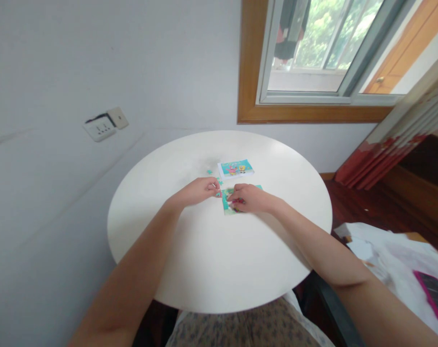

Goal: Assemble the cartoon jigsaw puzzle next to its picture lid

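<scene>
A partly assembled jigsaw puzzle [225,206], mostly teal and green, lies flat on the round white table [211,260]. At its left edge my left hand [201,190] is closed, thumb and index finger pinching a small reddish puzzle piece [219,194]. My right hand [250,197] rests over the puzzle with bent fingers pressed down on it, and covers much of its picture. A few loose teal pieces [209,172] lie just beyond my left hand. Behind the puzzle is a teal picture box [236,168] printed with cartoon figures.
The table's far side stands near a white wall with a socket [100,127]. A wood-framed window [312,113] is at the back right, beside a red and white curtain [381,149]. At lower right, a pink-edged phone [433,294] lies on white sheeting [392,260].
</scene>
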{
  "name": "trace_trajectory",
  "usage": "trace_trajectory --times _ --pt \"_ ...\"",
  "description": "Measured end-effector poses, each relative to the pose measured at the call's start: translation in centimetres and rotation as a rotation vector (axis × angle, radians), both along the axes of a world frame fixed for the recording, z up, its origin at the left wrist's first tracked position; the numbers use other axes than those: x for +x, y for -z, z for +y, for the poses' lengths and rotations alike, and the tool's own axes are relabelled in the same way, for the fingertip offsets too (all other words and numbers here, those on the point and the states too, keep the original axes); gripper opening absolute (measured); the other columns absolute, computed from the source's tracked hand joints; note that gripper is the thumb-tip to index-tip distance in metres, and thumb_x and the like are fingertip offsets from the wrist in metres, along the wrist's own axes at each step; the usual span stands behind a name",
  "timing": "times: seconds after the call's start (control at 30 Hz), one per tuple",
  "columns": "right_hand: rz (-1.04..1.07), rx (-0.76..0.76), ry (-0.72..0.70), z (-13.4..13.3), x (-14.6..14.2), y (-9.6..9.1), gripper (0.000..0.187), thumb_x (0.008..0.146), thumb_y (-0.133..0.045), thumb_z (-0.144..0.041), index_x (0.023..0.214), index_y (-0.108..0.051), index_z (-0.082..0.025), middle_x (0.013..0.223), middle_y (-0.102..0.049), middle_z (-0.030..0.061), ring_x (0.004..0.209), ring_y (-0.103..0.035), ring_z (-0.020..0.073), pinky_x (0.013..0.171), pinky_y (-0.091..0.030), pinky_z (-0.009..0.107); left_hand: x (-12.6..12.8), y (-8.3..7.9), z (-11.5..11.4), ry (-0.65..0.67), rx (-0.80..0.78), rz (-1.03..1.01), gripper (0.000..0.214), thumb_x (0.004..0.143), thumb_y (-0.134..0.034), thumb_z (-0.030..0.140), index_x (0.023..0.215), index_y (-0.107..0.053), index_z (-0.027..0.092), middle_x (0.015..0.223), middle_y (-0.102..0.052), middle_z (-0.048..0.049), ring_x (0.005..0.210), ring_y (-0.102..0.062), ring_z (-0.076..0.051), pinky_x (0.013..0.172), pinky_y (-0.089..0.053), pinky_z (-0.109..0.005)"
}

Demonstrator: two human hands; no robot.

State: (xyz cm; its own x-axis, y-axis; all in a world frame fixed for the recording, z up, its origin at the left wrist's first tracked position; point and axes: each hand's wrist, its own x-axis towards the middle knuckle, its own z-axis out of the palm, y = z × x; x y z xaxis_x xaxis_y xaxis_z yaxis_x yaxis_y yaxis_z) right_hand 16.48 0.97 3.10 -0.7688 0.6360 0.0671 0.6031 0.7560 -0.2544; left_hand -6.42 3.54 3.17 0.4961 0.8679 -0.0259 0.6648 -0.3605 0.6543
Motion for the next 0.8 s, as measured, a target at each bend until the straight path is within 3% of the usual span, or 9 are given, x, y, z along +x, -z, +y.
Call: trace_trajectory --times 0.33,0.6,0.8 --pt "-0.056 0.069 0.042 -0.7 -0.5 -0.6 0.040 0.087 -0.051 -0.029 0.127 -0.059 -0.027 0.093 -0.058 0.0070 0.091 -0.055 0.0195 0.079 -0.039 0.029 -0.1 -0.1 0.0 0.011 0.023 0.012 0.027 0.076 -0.051 0.041 0.086 -0.061 0.018 0.075 -0.065 0.0005 0.065 -0.056 -0.015 0.057 -0.038 -0.022" --pt "-0.166 0.125 0.071 -1.1 -0.7 -0.4 0.036 0.091 -0.044 -0.036 0.121 -0.062 -0.029 0.095 -0.058 0.0099 0.091 -0.056 0.0232 0.078 -0.038 0.034 -0.1 0.0 0.1 0.006 -0.011 -0.009 0.026 0.075 -0.054 0.043 0.085 -0.059 0.019 0.074 -0.066 0.0014 0.065 -0.057 -0.015 0.054 -0.037 -0.022" --pt "-0.166 0.102 0.059 -0.8 -0.8 -0.4 0.034 0.091 -0.043 -0.030 0.119 -0.063 -0.030 0.093 -0.058 0.0090 0.091 -0.056 0.0228 0.077 -0.038 0.033 -0.2 0.1 0.2 0.014 -0.006 -0.017 0.025 0.076 -0.054 0.041 0.085 -0.060 0.019 0.076 -0.067 0.0008 0.069 -0.059 -0.016 0.057 -0.039 -0.022"
